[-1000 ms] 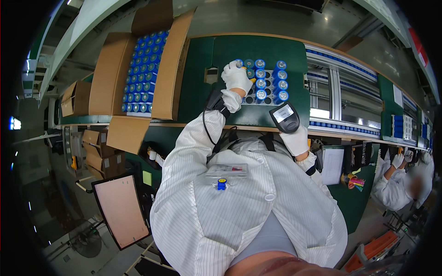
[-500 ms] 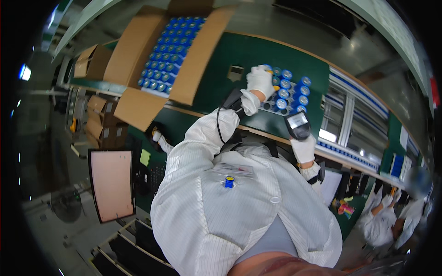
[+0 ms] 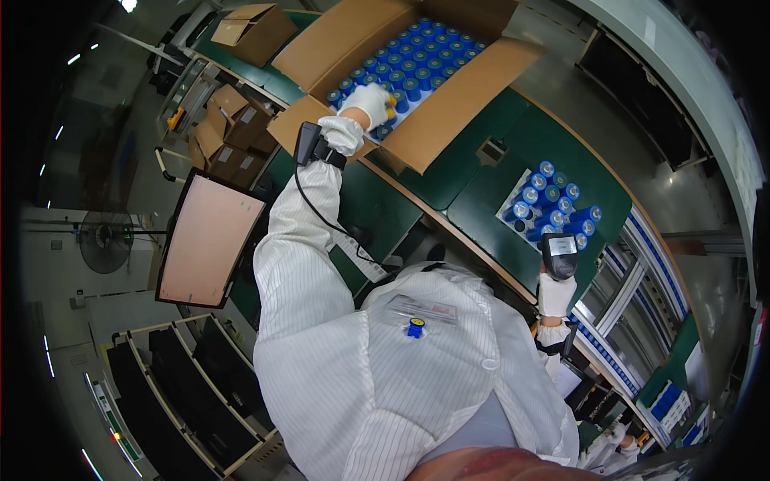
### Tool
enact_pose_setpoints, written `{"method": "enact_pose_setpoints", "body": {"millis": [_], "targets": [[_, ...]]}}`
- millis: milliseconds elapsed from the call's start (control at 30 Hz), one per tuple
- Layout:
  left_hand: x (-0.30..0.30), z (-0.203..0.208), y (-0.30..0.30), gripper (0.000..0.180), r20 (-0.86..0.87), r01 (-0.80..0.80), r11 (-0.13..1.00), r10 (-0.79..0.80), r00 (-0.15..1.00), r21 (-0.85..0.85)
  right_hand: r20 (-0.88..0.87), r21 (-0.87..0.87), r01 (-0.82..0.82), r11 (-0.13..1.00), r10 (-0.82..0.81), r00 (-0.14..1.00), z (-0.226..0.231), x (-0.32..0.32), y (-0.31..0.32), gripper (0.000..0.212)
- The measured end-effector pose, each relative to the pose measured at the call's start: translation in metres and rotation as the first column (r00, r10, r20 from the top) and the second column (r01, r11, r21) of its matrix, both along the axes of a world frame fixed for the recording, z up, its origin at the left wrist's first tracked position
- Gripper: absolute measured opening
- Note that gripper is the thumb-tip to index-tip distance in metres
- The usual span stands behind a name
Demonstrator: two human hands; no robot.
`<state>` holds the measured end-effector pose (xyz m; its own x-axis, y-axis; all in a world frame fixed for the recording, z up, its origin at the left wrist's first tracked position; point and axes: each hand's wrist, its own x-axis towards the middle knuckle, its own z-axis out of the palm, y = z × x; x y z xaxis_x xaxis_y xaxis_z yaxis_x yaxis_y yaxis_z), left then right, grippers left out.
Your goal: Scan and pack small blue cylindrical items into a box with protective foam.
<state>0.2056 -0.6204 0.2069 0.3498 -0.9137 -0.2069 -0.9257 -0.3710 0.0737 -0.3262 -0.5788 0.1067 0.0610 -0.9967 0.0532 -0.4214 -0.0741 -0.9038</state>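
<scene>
Holding a black handheld device (image 3: 560, 247) in my right grip (image 3: 555, 295), hand closed on it, right by a white tray (image 3: 513, 191) with more of the cylinders (image 3: 550, 194) on the green desk (image 3: 481, 210). Left grip (image 3: 369, 106) is over the blue cylinders (image 3: 433, 64) at the near corner of the big cardboard box (image 3: 459, 104); honestly can't tell if it's got one.

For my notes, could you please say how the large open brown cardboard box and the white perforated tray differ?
The large open brown cardboard box outsizes the white perforated tray. The box's walls surround many blue cylinders; the tray's fewer cylinders stand exposed. Both hold blue cylinders.
</scene>
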Motion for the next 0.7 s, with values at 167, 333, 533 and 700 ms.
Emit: {"method": "enact_pose_setpoints", "body": {"millis": [167, 333, 533, 700], "targets": [[-0.006, -0.039, 0.014, 0.046, 0.189, 0.011, 0.978, -0.051, 0.981, 0.207, -0.025, -0.002, 0.016, 1.000, -0.016, 1.000, 0.001, 0.007, -0.001, 0.026], [0.003, -0.085, -0.002, 0.046, 0.054, -0.514, 0.856, 0.517, 0.855, -0.051, -0.030, 0.003, -0.010, 1.000, 0.010, 0.999, 0.001, 0.009, 0.004, 0.025], [0.019, -0.085, 0.000, 0.038, 0.272, 0.010, 0.999, -0.021, 0.962, 0.040, -0.058, -0.040, -0.005, 0.999, 0.003, 0.998, 0.006, 0.008, 0.004, 0.026], [0.027, -0.045, 0.014, 0.046, -0.133, -0.026, 1.000, 0.024, 0.991, -0.011, -0.089, -0.062, 0.031, 0.998, -0.036, 0.995, 0.014, 0.006, 0.003, 0.023]]}}
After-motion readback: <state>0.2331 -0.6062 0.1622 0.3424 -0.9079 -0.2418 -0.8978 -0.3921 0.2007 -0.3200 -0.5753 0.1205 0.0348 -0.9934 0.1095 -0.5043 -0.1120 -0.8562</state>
